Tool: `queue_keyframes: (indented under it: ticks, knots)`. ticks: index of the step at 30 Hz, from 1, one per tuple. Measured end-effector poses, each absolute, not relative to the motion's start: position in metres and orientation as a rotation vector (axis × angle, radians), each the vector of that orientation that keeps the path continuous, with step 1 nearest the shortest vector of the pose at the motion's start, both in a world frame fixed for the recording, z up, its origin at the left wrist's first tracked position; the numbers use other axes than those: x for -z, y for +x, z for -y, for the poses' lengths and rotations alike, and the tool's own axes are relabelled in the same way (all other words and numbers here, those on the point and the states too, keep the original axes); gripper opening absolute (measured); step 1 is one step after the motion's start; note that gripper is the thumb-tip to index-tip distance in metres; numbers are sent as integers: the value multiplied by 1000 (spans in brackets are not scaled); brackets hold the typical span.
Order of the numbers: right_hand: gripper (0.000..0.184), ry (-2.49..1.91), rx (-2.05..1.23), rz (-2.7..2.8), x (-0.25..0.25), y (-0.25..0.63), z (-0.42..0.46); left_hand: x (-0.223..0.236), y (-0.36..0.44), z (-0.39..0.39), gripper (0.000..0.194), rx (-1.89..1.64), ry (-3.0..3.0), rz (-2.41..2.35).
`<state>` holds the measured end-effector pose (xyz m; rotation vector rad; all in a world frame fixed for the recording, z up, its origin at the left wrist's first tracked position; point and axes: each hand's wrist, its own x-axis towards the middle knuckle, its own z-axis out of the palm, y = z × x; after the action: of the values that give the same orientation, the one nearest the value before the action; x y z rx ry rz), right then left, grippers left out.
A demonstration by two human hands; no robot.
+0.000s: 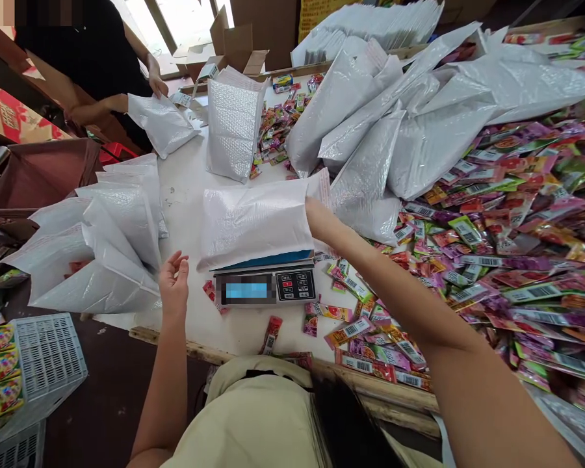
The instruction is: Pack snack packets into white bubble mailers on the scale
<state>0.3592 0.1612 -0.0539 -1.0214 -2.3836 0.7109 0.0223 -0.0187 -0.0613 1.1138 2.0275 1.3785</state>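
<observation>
White mailer [256,218] on scale [295,284], right hand apparently inside.

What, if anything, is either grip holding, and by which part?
The left grip is empty. The right grip is inside the open end of the bag on the scale, fingers hidden, so its hold can't be told.

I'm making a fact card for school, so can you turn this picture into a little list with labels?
Left hand: open, empty, beside the scale
Right hand: partly hidden inside the bag's mouth
Bag: white, lying on the scale
Scale screen: lit blue, numbers blurred
Packets: big colorful pile on the right
Other person: holding another white bag
Crate: lower left
</observation>
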Motion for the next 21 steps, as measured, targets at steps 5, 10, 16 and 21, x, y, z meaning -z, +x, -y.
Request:
queue_keyframes:
  ticks: [5,10,16,21]
  knots:
    - [30,-1013,-562,2292,47,378,-152,61,28,21,44,-1333,1138,-2018]
    - [30,-1055,-510,2140,50,409,-142,56,28,21,44,-1352,1160,-2013]
    - [28,-1259,-511,1886,55,457,-121,53,24,29,44,-1381,1184,-2052]
    - [28,-1355,-448,1805,57,473,-112,50,27,32,43,-1394,1161,-2054]
